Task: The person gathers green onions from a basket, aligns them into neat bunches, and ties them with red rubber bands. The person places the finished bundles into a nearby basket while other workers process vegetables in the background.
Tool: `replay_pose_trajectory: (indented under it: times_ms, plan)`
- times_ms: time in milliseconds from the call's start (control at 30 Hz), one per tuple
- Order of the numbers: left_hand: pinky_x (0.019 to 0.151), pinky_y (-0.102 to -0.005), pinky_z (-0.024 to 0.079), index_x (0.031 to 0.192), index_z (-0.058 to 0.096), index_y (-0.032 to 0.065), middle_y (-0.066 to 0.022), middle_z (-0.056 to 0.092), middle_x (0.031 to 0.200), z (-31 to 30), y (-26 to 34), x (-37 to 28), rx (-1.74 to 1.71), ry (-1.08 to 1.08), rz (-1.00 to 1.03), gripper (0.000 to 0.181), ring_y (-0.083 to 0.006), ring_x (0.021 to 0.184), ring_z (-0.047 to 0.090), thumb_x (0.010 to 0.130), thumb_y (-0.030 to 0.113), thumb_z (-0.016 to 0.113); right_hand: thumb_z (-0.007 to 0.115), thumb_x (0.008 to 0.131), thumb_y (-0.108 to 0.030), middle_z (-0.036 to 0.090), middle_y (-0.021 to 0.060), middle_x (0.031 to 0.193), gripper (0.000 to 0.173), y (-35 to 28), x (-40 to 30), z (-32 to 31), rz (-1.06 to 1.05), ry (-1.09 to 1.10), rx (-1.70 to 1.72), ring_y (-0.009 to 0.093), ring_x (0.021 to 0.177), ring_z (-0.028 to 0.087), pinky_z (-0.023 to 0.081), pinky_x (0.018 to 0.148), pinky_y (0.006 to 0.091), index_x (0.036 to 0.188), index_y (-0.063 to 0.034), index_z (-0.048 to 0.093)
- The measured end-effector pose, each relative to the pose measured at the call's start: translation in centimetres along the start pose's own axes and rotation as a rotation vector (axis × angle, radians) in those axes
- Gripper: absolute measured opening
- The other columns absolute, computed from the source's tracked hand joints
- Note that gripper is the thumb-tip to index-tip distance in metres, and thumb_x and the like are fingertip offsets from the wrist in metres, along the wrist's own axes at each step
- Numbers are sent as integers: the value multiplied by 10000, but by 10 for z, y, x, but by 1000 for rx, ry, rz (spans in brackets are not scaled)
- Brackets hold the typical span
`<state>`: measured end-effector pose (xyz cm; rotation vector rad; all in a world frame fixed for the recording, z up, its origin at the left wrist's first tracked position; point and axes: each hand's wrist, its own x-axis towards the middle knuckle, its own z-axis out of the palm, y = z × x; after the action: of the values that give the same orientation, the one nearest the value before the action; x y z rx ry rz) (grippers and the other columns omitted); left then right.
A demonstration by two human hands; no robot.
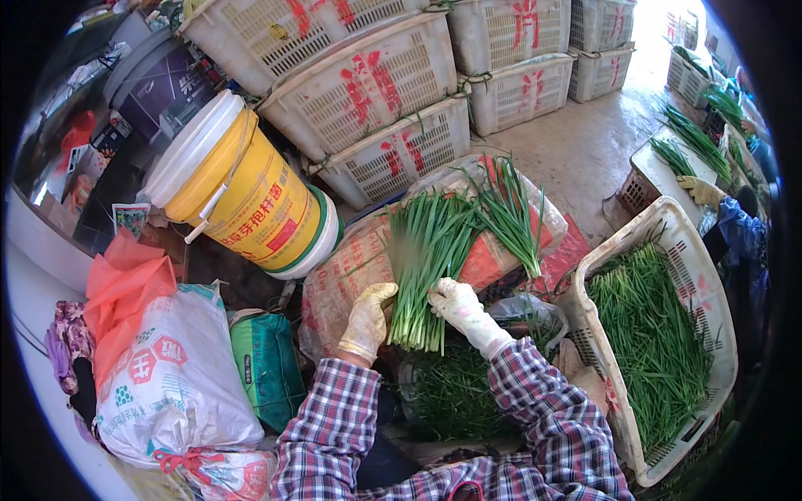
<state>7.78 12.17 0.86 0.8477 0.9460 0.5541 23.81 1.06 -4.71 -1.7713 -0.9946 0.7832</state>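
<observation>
A thick bunch of green garlic chives lies on a sack-covered surface, its pale stem ends pointing towards me. My left hand, in a pale glove, curls against the bunch's left side; its fingertips are partly hidden. On the other side my right hand, gloved too, grips stems at the bunch's right edge with thumb and fingers. A smaller bunch of chives rests just beyond, to the right. Below my hands, loose green leaves fill a low spot between my forearms.
A white plastic crate of chives stands close on my right. Stacked crates rise ahead. A yellow bucket and a white woven sack stand left. At far right, a co-worker's gloved hand is beside a table with chives.
</observation>
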Motion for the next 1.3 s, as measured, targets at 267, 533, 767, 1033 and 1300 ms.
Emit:
replay_pose_trajectory:
  times_ms: [267,533,767,1033,1300]
  plan:
    - [815,-301,475,945,659,-14,-62,643,953,8,-61,29,541,257,540,232,-161,874,581,932,217,681,647,860,-236,680,232,945,231,-34,8,1,-131,16,-376,424,901,663,535,779,479,957,-29,617]
    - [977,-376,416,1183,463,-57,-173,442,1187,16,-49,14,926,71,561,803,-263,1086,489,689,405,897,674,898,-180,691,89,804,180,-17,25,-17,157,-229,131,190,699,667,533,605,362,1000,-32,677]
    - [963,-356,449,1203,443,-50,-167,441,1189,10,-54,31,984,75,432,773,-264,1098,494,657,247,901,540,984,-67,692,77,1046,254,37,7,-19,209,-13,773,125,737,623,525,677,248,1231,-17,574]
    - [900,-331,497,1278,368,3,-137,485,1206,15,-42,24,755,-32,247,788,-207,1070,541,730,215,894,574,979,-92,656,93,1169,318,83,-64,-25,281,524,897,108,805,611,506,714,240,1287,-31,525]
    - [1009,-360,425,1376,356,-49,-186,471,1324,7,-34,23,582,-104,143,876,-249,1200,497,774,350,851,585,946,27,664,36,1030,231,25,-109,20,16,361,722,101,907,632,510,770,231,1174,-15,592]
